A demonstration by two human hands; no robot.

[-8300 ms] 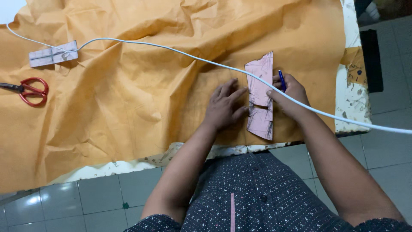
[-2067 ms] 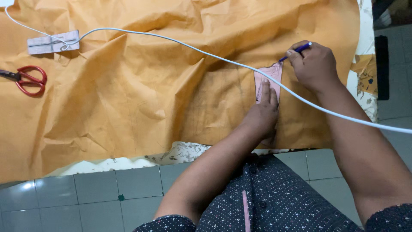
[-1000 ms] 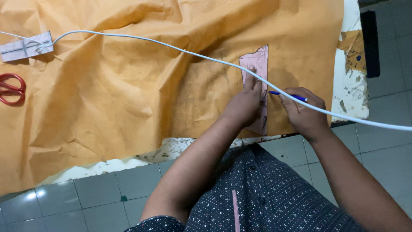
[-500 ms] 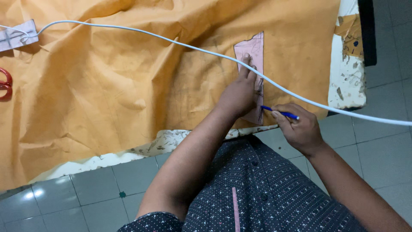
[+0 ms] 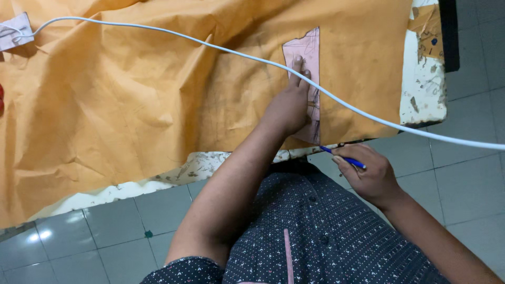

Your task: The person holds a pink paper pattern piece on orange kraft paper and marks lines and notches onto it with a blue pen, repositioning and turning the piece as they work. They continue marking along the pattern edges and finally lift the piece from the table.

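A pink paper pattern piece (image 5: 307, 52) lies on a large sheet of crumpled brown paper (image 5: 131, 94) that covers the table. My left hand (image 5: 289, 102) presses flat on the pink piece, fingers pointing away from me. My right hand (image 5: 368, 173) is off the table's near edge, over my lap, and grips a blue pen (image 5: 342, 158) whose tip points toward the lower end of the pink piece.
A white cable (image 5: 210, 47) runs from a white power strip (image 5: 13, 37) at the far left across the paper and over the pink piece to the right. The worn white table edge (image 5: 426, 84) shows at right. Grey floor tiles (image 5: 94, 242) lie below.
My right hand with the pen has slid down along the pink piece's right edge and come off the table toward me. My left hand stays pressed on the piece.
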